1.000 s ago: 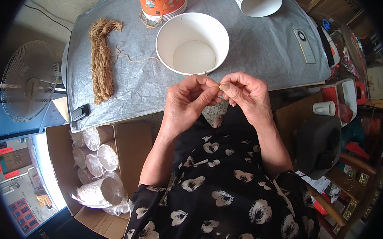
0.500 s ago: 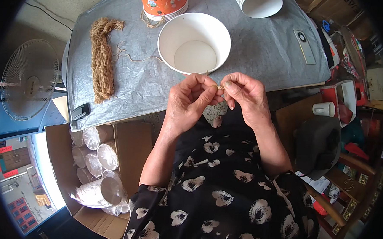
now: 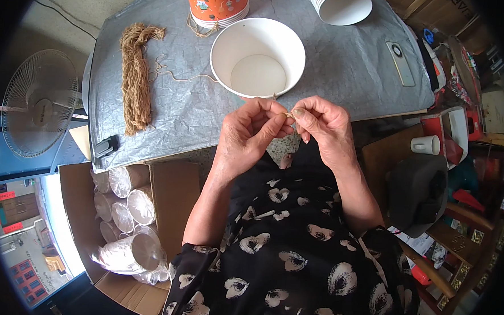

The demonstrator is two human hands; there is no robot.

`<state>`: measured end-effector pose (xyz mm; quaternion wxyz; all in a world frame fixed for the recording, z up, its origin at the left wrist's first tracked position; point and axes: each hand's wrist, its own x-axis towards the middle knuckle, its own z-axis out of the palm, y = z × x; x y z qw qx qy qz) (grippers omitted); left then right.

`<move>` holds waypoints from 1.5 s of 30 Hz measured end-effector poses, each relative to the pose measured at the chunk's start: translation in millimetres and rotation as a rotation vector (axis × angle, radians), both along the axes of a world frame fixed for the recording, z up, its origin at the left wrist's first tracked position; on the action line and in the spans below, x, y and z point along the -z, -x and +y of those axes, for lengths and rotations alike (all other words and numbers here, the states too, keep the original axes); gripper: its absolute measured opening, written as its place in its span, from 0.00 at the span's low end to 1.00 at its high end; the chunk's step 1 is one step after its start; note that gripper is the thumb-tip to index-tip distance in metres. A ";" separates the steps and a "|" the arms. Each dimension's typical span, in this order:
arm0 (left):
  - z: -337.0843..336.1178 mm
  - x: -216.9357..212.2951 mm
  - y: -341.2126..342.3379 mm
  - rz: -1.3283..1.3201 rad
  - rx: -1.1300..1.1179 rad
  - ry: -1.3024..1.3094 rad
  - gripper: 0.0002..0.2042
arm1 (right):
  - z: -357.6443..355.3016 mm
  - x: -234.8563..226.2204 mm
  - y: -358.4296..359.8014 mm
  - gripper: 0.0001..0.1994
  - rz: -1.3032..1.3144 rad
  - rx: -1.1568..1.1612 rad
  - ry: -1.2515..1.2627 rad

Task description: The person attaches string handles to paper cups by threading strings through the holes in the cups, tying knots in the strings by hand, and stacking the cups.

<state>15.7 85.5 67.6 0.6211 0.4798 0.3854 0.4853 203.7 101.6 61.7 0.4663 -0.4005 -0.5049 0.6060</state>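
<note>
My left hand (image 3: 247, 131) and my right hand (image 3: 326, 130) meet at the table's front edge, thumbs and forefingers pinched. Between the fingertips is a short bit of tan twine (image 3: 289, 115), mostly covered by the fingers. Just beyond them a white paper bucket (image 3: 294, 51) tilts with its open mouth toward me. A small end of twine sticks up at its near rim. From its left side a loose strand of twine (image 3: 187, 79) trails across the table. Further left lies a thick bundle of tan twine (image 3: 135, 86).
A stack of orange printed buckets (image 3: 217, 3) stands behind, with white nested buckets (image 3: 344, 7) to its right. A phone (image 3: 400, 62) lies on the grey-covered table (image 3: 347, 71). Cardboard box (image 3: 175, 196) with plastic-wrapped buckets, lower left; fan (image 3: 40, 103) left; mug (image 3: 425, 145) and wooden chair (image 3: 458, 248) right.
The white bucket has shifted very slightly to the right. Both hands keep nearly the same pinch on the twine, with only small finger movement.
</note>
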 end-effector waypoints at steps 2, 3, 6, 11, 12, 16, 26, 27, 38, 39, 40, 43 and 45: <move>-0.1 -2.6 0.0 0.010 -0.029 0.003 0.07 | -0.1 0.1 -0.4 0.08 -0.005 0.014 -0.012; -0.2 -1.1 0.1 0.009 -0.028 0.003 0.07 | -0.1 0.5 -0.6 0.08 -0.011 0.028 -0.024; -0.6 2.5 -0.4 -0.025 -0.046 0.006 0.08 | -1.3 0.6 0.0 0.09 -0.067 0.068 -0.066; -1.2 2.7 -0.8 -0.001 -0.053 -0.016 0.08 | -3.5 1.1 -3.4 0.09 -0.103 0.106 -0.102; -1.0 3.5 -0.6 -0.003 -0.051 -0.015 0.08 | -3.6 2.3 -4.4 0.09 -0.131 0.125 -0.106; -0.2 5.7 0.0 -0.015 -0.061 -0.021 0.08 | -4.6 4.6 -4.2 0.09 -0.143 0.142 -0.154; 8.5 -7.6 -2.8 0.314 -0.092 -0.423 0.11 | -8.6 -25.8 4.5 0.05 -0.160 0.154 -0.199; 10.8 -6.6 -2.7 0.324 -0.122 -0.461 0.09 | -9.7 -28.6 4.5 0.05 -0.179 0.154 -0.206; 16.4 -12.1 8.9 0.278 -0.106 -0.580 0.06 | -26.7 -31.6 -21.8 0.10 -0.276 0.048 -0.241; 16.8 -12.5 8.3 0.248 -0.101 -0.567 0.06 | -27.1 -36.0 -20.0 0.10 -0.277 0.055 -0.248; 17.8 -12.4 9.1 0.216 -0.084 -0.540 0.06 | -27.9 -41.9 -17.4 0.10 -0.286 0.061 -0.248; 19.7 -15.5 11.1 0.172 -0.053 -0.433 0.06 | -28.5 -47.2 -14.9 0.10 -0.280 0.077 -0.260; 23.3 -12.4 14.3 0.199 -0.025 -0.449 0.05 | -28.1 -49.1 -13.9 0.10 -0.272 0.099 -0.285</move>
